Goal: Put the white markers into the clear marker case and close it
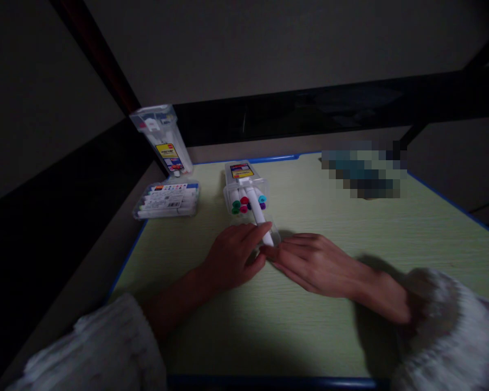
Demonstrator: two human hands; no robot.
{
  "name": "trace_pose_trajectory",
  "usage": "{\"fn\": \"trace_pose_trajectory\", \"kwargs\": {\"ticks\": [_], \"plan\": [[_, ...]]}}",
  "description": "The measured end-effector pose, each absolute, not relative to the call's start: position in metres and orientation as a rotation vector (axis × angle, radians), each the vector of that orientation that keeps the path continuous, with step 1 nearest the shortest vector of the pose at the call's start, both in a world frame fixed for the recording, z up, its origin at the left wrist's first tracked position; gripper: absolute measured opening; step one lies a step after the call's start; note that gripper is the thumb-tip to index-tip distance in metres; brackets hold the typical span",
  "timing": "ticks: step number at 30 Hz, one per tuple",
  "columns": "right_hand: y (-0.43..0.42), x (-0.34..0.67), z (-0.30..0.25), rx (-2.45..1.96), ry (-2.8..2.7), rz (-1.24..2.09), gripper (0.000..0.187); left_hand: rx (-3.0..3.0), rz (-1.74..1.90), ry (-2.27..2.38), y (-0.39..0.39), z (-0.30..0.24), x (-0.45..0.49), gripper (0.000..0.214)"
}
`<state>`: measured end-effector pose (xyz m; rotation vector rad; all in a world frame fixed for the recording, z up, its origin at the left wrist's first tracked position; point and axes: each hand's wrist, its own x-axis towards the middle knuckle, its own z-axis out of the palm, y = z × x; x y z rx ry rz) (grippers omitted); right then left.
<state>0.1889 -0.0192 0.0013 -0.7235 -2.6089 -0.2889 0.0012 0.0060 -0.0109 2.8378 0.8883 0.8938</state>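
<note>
A white marker (257,210) slants out of the mouth of a clear plastic marker case (229,182), its near end toward me. Inside the case, several markers show coloured ends in green, red, blue and purple. My left hand (232,255) rests at the marker's left side, thumb and index finger apart, the index fingertip lying across the barrel. At the near end, my right hand (315,263) has its fingers pressed together against the marker; its fingertips are partly hidden. The case's clear flap lies beneath the marker, partly covered by the hands.
An upright clear marker case (169,141) stands at the back left corner. In front of it, a second clear case of markers (169,200) lies flat at the table's left edge. A pixelated, blurred item (362,171) lies at the back right of the pale green, blue-edged table (269,336).
</note>
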Motion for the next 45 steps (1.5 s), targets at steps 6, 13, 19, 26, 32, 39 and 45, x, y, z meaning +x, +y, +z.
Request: {"fn": "trace_pose_trajectory", "kwargs": {"ticks": [6,13,19,26,32,39,45], "plan": [[-0.0199,0.1886,0.0020,-0.719,-2.605,-0.303,0.022,2.845,0.913,0.887,0.0052,-0.0098,0.0026,0.043],[-0.0200,0.1897,0.0010,-0.727,-2.617,-0.290,0.023,2.859,0.922,0.886,0.0051,-0.0100,0.0027,0.044],[-0.0187,0.1896,0.0015,-0.730,-2.626,-0.287,0.025,2.865,0.889,0.896,0.0055,-0.0101,0.0029,0.043],[-0.0201,0.1906,0.0003,-0.730,-2.650,-0.283,0.024,2.861,0.908,0.883,0.0056,-0.0110,0.0032,0.043],[-0.0202,0.1905,0.0011,-0.737,-2.656,-0.277,0.021,2.871,0.854,0.902,0.0062,-0.0113,0.0031,0.040],[-0.0197,0.1898,0.0017,-0.748,-2.676,-0.254,0.022,2.869,0.852,0.875,0.0065,-0.0102,0.0028,0.041],[-0.0191,0.1900,0.0016,-0.747,-2.671,-0.252,0.022,2.867,0.856,0.875,0.0064,-0.0100,0.0032,0.042]]}}
